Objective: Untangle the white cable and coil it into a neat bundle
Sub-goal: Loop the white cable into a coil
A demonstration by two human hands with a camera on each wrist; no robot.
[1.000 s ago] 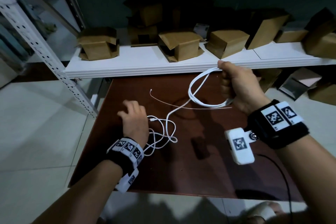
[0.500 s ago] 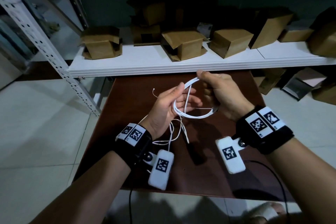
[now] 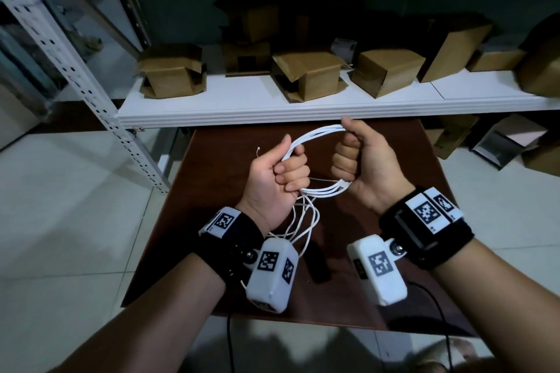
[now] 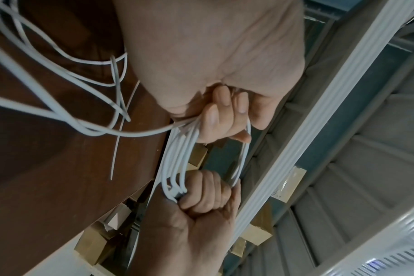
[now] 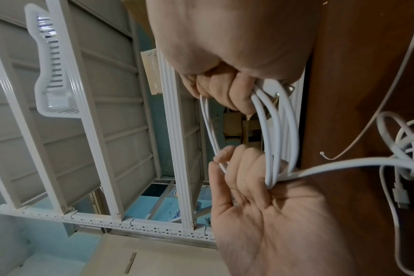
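The white cable (image 3: 315,134) is partly wound into a coil of several loops held above the brown table (image 3: 212,221). My right hand (image 3: 354,157) grips the coil's right side in a fist. My left hand (image 3: 285,172) grips the left side, fingers curled round the strands. The rest of the cable hangs loose and tangled (image 3: 304,221) below my left wrist. In the left wrist view the coil (image 4: 177,158) runs from my left fingers (image 4: 220,112) to the right fist (image 4: 201,201). The right wrist view shows the coil (image 5: 270,130) and a plug (image 5: 401,198) on the loose end.
A thin white strand (image 5: 343,156) lies on the table beyond my hands. A white shelf (image 3: 272,113) with several cardboard boxes (image 3: 172,73) juts out just behind the hands. A perforated metal upright (image 3: 91,85) stands at the left. More boxes (image 3: 509,142) lie on the tiled floor at the right.
My left hand rose from the tangle on the table and closed on the coil's left side. My right hand came down and inward. The loose cable now hangs from the coil.
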